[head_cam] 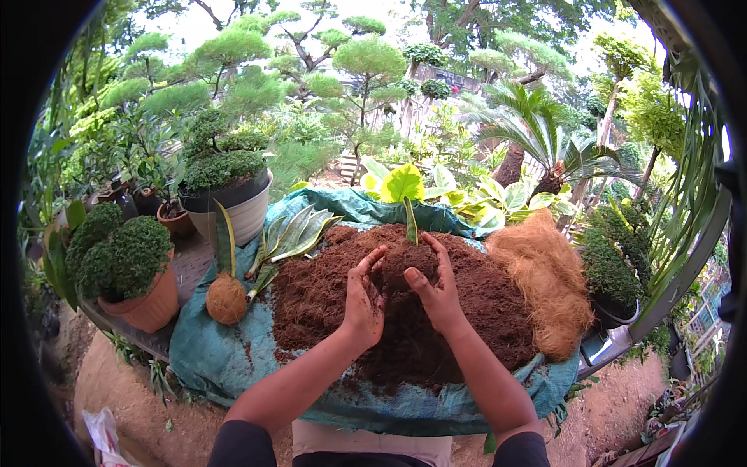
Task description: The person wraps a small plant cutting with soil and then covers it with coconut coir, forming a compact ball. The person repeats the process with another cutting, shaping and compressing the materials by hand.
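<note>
Between my left hand (366, 298) and my right hand (435, 283) is a rounded ball of dark brown coco peat (411, 262). An upright snake plant leaf (411, 222) with yellow edges rises from its top. Both palms cup the ball from its sides, with soil on the fingers. Beneath and around them spreads a heap of loose coco peat (496, 309) on a teal tarp (222, 356). To the left stands a fibre-wrapped ball (226, 299) with another snake plant leaf (224, 239) in it. Several loose snake plant leaves (297, 233) lie beside the heap.
A pile of tan coconut fibre (545, 280) lies at the heap's right. Potted shrubs stand at both sides, among them one in a terracotta pot (149, 303) and one in a white pot (233, 213). Variegated plants (402, 184) grow behind the tarp's far edge.
</note>
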Demonstrator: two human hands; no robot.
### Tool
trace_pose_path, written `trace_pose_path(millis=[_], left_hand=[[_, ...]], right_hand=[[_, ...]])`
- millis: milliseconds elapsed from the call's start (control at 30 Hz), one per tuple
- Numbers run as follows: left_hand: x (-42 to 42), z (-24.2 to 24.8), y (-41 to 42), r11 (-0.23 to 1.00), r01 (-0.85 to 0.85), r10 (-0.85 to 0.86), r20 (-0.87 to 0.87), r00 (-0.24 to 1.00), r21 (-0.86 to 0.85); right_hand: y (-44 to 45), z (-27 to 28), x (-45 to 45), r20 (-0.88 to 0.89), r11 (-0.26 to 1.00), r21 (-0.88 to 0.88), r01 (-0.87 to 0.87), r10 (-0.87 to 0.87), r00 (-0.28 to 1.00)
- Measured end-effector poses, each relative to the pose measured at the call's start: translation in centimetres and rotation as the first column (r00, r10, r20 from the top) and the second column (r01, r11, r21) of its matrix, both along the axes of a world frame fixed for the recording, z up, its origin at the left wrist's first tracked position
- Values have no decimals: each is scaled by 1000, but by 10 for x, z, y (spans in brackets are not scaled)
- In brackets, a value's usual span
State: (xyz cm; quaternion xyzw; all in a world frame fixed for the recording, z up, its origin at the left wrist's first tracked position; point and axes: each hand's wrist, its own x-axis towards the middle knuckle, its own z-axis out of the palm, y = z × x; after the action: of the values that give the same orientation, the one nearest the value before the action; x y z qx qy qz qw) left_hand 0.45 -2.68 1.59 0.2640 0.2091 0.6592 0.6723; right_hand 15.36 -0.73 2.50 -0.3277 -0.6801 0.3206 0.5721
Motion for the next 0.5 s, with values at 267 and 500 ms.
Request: trace_pose_path(millis=[267, 500], left_hand=[[-2, 5, 3, 976, 126, -102, 142, 985, -177], [-7, 2, 2, 923, 247, -202, 174, 964, -296]], right_hand=[[-20, 12, -3, 231, 998, 16, -68, 63, 971], [-27, 11, -21, 499, 867, 478, 138, -397, 771]])
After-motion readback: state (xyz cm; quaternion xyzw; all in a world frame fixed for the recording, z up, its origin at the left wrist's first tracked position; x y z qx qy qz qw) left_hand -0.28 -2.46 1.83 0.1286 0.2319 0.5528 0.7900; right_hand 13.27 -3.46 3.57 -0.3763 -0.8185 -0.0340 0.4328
